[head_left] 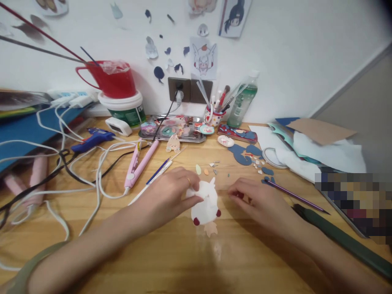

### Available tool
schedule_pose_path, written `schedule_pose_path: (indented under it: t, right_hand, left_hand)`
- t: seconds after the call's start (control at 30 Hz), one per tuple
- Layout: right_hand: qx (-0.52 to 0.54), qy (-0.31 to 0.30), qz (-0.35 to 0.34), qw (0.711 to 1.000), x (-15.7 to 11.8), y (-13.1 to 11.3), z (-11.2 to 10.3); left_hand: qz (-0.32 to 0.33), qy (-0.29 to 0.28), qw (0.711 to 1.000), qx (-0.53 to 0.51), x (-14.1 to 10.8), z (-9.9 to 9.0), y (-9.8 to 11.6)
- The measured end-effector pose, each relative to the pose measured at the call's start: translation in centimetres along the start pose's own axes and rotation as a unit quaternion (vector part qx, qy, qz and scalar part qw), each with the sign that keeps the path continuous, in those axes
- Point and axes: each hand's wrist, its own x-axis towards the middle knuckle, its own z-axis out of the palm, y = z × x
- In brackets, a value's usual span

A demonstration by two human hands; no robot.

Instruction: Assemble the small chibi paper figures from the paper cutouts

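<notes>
A white cut-out figure (202, 206) with a pointed ear, two dark red round spots and a tan piece (210, 229) at its lower end is in front of me over the wooden table. My left hand (174, 190), with a ring on one finger, pinches its upper left part between thumb and fingers. To the right of the figure, apart from it, my right hand (257, 198) has its fingers curled together. Something dark red shows at those fingertips, too small to name. Small scraps, among them a pale green one (198, 169) and an orange one (206, 172), lie just beyond.
A pink hair straightener (142, 163), a blue glue gun (93, 139) and tangled white cables are on the left. Behind stand a metal tray (196, 139), a cup of brushes (216, 117) and a green bottle (243, 100). Blue scraps (241, 154) and a purple pen (297, 196) lie right.
</notes>
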Motion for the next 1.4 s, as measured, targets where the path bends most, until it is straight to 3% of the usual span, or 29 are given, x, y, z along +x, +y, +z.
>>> schedule_pose_path:
  t: [0.13, 0.37, 0.67, 0.93, 1.4]
  right_hand:
    - [0.018, -0.023, 0.017, 0.999, -0.5, -0.6, 1.2]
    - [0.023, 0.006, 0.003, 1.0, -1.4, -1.2, 3.0]
    - [0.007, 0.023, -0.012, 1.0, -1.4, -0.9, 3.6]
    - [0.014, 0.028, -0.009, 0.999, -1.5, -0.9, 4.0]
    - [-0.001, 0.029, -0.014, 0.999, -1.3, -0.7, 4.1]
  left_hand:
    - [0.021, -0.008, 0.999, 0.047, -0.2, 0.9, -0.6]
    - [0.0, -0.013, 0.999, 0.031, -0.8, 1.6, -0.8]
    - [-0.024, -0.004, 1.0, 0.004, -0.7, 1.8, -0.8]
    - [-0.006, 0.023, 1.0, 0.002, -0.7, 2.0, -1.3]
    - [-0.014, 0.009, 1.0, 0.001, -0.7, 1.7, -1.1]
